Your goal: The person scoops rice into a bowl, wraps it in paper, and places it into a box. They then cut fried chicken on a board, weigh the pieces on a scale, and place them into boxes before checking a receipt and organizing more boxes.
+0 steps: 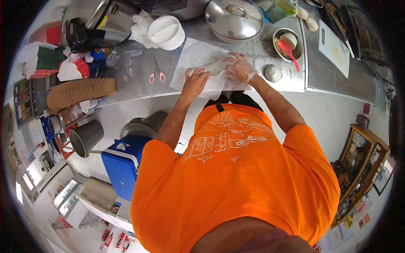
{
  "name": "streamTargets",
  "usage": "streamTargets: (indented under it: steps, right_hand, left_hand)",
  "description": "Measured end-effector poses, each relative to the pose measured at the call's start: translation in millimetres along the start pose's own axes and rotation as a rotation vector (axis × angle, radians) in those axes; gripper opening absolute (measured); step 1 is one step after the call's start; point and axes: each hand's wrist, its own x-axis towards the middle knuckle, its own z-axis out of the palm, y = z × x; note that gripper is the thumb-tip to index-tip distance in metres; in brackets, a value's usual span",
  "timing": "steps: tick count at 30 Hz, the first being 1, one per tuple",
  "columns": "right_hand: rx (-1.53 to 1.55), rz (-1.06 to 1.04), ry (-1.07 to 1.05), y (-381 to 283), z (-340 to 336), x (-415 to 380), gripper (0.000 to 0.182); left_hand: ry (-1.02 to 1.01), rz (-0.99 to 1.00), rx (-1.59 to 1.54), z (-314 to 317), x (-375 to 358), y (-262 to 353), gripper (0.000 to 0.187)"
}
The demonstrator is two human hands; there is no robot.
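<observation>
A pale, paper-wrapped roll (216, 67) lies across a white sheet of paper (185, 55) at the front of the metal counter. My left hand (195, 82) is bare, its fingers curled over the roll's left end. On the other end sits my right hand (239, 68), in a clear plastic glove, with fingers bent round it. The roll's contents are hidden by the wrapping. Just right of my right hand is a round white wrapped bundle (273, 73). Scissors (157, 72) with pink handles rest left of the paper.
Behind the paper stand a lidded steel pot (234, 19) and stacked white tubs (166, 33). To the right are a bowl (276, 39) with a red spoon (288, 54) and a white cutting board (333, 47). Brown cartons (80, 93) are stacked at the left counter edge.
</observation>
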Motion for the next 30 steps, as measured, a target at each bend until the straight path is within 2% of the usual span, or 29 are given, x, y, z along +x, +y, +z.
streamTargets:
  steps: [4,5,7,9,11,12,14,16,18,20,21,23,25,28,30]
  right_hand:
    - [0.070,0.076,-0.155,-0.6,-13.5,18.2,0.030]
    - [0.143,0.151,-0.191,2.6,-11.4,21.9,0.033]
    - [0.216,0.227,-0.226,13.0,-1.0,29.3,0.036]
    - [0.275,0.386,-0.427,25.6,16.5,33.5,0.041]
    - [0.330,0.375,-0.367,30.2,22.1,33.6,0.040]
    - [0.378,0.361,-0.307,31.6,23.1,33.4,0.040]
    - [0.353,0.338,-0.282,33.2,24.7,34.5,0.038]
    - [0.324,0.309,-0.257,32.6,25.8,35.1,0.037]
    - [0.120,0.223,-0.239,25.7,20.4,35.5,0.030]
    - [0.068,0.195,-0.235,28.0,40.6,33.2,0.027]
    - [0.012,0.162,-0.233,26.0,41.6,33.9,0.027]
    - [0.059,0.199,-0.282,15.2,29.6,31.3,0.030]
    - [0.106,0.234,-0.331,6.2,21.5,30.3,0.036]
    - [0.050,0.293,-0.234,7.8,34.5,31.2,0.045]
    - [0.142,0.371,-0.034,15.1,61.6,33.8,0.043]
  left_hand:
    - [0.087,-0.061,-0.119,2.3,-1.3,1.2,0.021]
    - [0.100,-0.078,-0.140,2.0,-1.3,0.7,0.020]
    - [0.054,-0.110,-0.161,2.5,2.1,-8.0,0.021]
    - [0.002,-0.142,-0.182,2.5,4.5,-15.3,0.022]
    - [0.006,-0.274,-0.335,-2.2,5.2,-16.1,0.024]
    - [-0.002,-0.270,-0.334,-7.4,4.6,-15.2,0.024]
    - [-0.047,-0.395,-0.233,-17.8,3.3,-13.1,0.031]
    - [-0.043,-0.407,-0.250,-18.5,3.6,-16.4,0.031]
    - [-0.039,-0.421,-0.264,-11.3,1.8,-23.3,0.031]
    - [0.030,-0.296,-0.190,6.5,-0.9,-29.0,0.029]
    - [0.028,-0.294,-0.189,14.3,-2.3,-30.3,0.029]
    - [0.117,-0.208,-0.019,27.8,-2.8,-29.2,0.024]
    - [0.169,-0.254,0.031,27.6,-0.4,-16.9,0.023]
    - [0.249,-0.326,0.074,34.4,5.5,-14.7,0.022]
    - [0.280,-0.349,0.064,35.2,7.8,-13.7,0.024]
